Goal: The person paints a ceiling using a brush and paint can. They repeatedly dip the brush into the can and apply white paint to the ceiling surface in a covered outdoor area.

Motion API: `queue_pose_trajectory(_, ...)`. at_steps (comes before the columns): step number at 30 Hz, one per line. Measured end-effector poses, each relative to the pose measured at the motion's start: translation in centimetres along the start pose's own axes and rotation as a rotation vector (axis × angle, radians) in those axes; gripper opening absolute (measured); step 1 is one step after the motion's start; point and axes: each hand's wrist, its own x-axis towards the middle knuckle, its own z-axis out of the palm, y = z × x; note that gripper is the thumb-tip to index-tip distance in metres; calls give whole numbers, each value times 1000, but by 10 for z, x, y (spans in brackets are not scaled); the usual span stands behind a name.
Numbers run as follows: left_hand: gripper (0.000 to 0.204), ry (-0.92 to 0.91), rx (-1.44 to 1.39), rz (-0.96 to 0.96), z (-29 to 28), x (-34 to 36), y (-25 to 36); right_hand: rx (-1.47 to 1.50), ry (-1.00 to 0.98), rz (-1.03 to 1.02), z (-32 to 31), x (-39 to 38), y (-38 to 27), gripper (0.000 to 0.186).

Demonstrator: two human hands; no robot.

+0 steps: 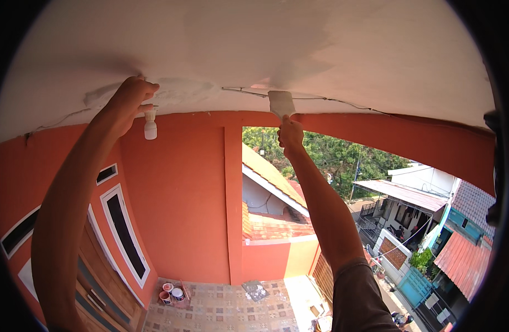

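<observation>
My right hand [290, 133] is raised and wrapped round the handle of a wide putty knife [281, 103]. The knife's broad, pale, squared blade is held up by the ceiling [332, 61], next to a dark cable [346, 103]. Also raised, my left hand [131, 100] is at the ceiling beside a grey smeared patch [180, 88]. Its fingers are partly curled with the thumb apart, and nothing shows in them. A white light bulb [150, 127] hangs just below the left thumb; whether they touch is unclear.
Orange walls [177, 188] and a wooden door [102, 282] stand at the left. Far below, several buckets [178, 293] and a grey-stained sheet [255, 290] lie on the tiled floor [221, 312]. Beyond the opening are roofs [274, 180], trees [332, 155] and a street.
</observation>
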Motion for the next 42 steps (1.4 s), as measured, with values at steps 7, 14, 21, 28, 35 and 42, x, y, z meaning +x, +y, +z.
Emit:
queue_pose_trajectory(7, 32, -70, 58, 10, -5, 4, -2, 123, -120, 74, 44, 10, -11, 36)
queue_pose_trajectory(14, 35, -12, 28, -8, -2, 4, -1, 301, -153, -31, 51, -40, -39, 40)
queue_pose_trajectory(21, 27, -52, 181, -16, -9, 9, -4, 428, -86, -221, 8, -102, -27, 43)
queue_pose_trajectory(28, 41, -24, 151, -18, -5, 12, -8, 415, -169, -501, 17, -93, -12, 38)
queue_pose_trajectory(35, 27, 18, 126, -43, -3, 7, -6, 273, -86, -450, 59, -42, 16, 40)
queue_pose_trajectory(42, 26, -1, 164, -18, -6, 7, -5, 66, 40, -168, 88, 2, 29, 48)
